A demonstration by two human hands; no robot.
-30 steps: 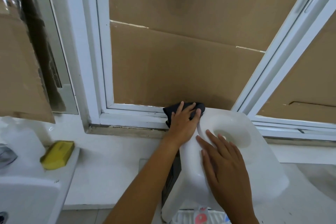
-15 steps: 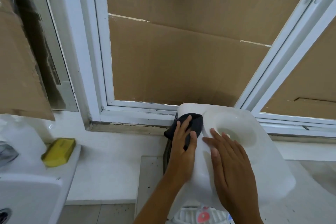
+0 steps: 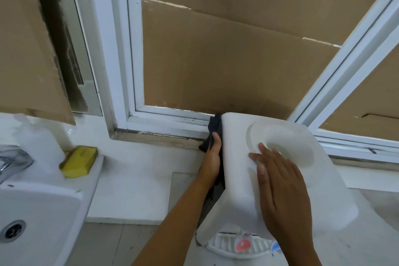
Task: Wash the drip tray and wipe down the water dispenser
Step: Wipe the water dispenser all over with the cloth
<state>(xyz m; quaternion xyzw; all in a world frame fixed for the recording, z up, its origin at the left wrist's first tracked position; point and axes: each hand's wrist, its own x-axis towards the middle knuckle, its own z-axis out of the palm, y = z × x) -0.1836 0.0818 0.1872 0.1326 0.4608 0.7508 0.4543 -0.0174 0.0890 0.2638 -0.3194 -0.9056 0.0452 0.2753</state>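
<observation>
White plastic water dispenser [image 3: 237, 179] stands below the window frame [image 3: 121, 49], beside the sink [image 3: 43, 211]. The left hand [image 3: 212, 157] presses a dark cloth [image 3: 214, 129] on its side, fingers hidden, so I cannot tell their grip; the right hand [image 3: 280, 188] lies flat on top, fingers straight.

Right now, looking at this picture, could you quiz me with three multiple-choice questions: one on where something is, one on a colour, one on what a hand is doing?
1. Where is the sponge?
A. in the basin
B. on the sink ledge by the tap
C. on the dispenser

2. What colour is the cloth?
A. dark
B. yellow
C. white

3. What is the right hand doing?
A. gripping the cloth
B. holding the sponge
C. lying flat on the dispenser

Answers: 1 B, it lies on the sink ledge near the tap. 2 A, the left hand presses it against the dispenser's side. 3 C, its fingers are straight on the top.
</observation>
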